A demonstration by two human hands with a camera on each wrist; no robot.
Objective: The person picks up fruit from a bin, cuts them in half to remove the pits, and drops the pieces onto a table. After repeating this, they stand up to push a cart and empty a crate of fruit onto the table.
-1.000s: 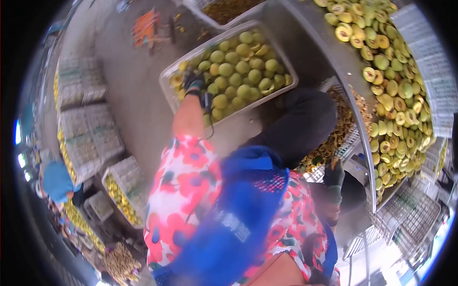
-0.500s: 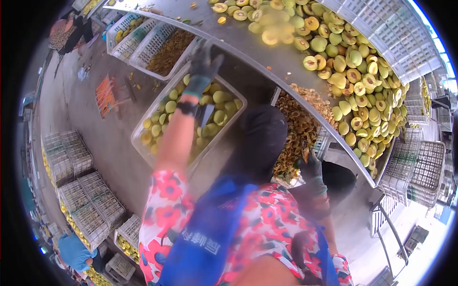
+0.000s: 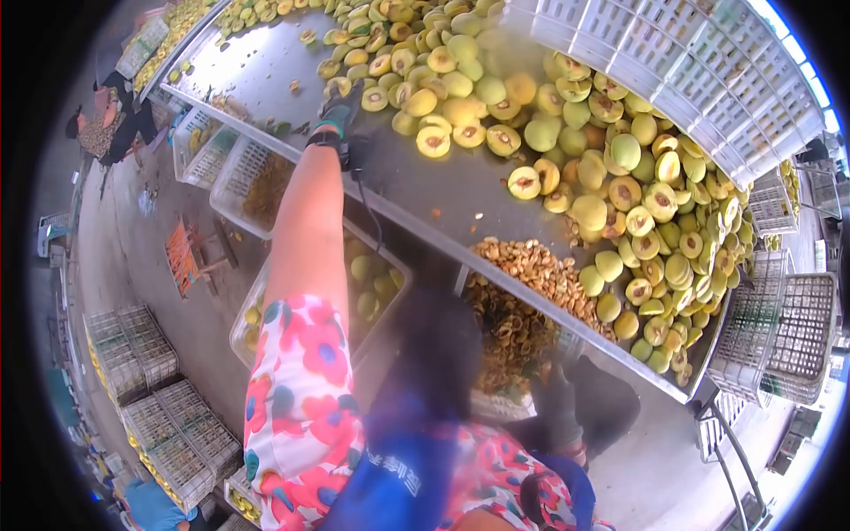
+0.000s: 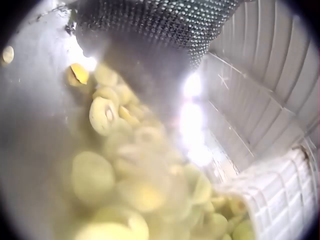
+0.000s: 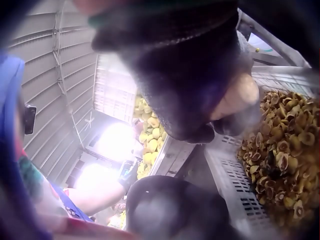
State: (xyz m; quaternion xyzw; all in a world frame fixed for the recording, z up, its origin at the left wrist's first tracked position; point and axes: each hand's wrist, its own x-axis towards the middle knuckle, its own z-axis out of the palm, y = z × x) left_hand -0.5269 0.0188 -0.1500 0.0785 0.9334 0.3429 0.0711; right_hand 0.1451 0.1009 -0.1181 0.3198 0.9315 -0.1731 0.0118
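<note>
My gloved left hand [image 3: 343,108] is stretched over the metal table at the near edge of a heap of halved yellow-green fruit [image 3: 469,133], which look like peaches. Its fingertips are right at one halved piece [image 3: 336,87]. In the left wrist view the dark knit glove [image 4: 150,30] is blurred above the fruit. Low by my leg is the right hand [image 3: 556,398], also gloved, beside a crate of brown cut pieces [image 3: 509,327]. Seen from the right wrist, its fingers bend around a tan, rounded tip [image 5: 240,96]; I cannot tell whether that is a bare thumb or a held thing.
The table's raised metal rim [image 3: 425,224] runs between me and the fruit. A pile of tan pieces [image 3: 540,274] lies along it. A white crate [image 3: 682,71] leans over the heap. Below the rim stands a crate of whole fruit [image 3: 376,283]. Stacked crates [image 3: 181,434] stand at left.
My left hand has left the crate of whole fruit and swung up over the rim to the halved fruit. The view has tilted toward the table. The right hand stays low by the brown pieces.
</note>
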